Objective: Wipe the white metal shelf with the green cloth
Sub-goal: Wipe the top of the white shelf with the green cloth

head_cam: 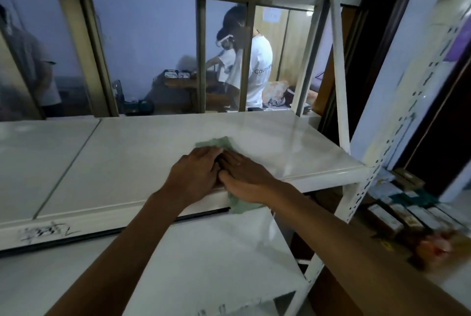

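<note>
Green cloth (219, 143) lies flat under both hands' (197, 171) grip.

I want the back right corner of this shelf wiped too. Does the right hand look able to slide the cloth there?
Probably yes. The right hand lies flat on the green cloth, and the white shelf surface between it and that corner is bare.

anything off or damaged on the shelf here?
Nothing broken. Two oddities: black scribbled marks on the front lip of the white metal shelf, toward its left end, and the green cloth spilling over that front edge under the right hand, beside the left hand.
</note>
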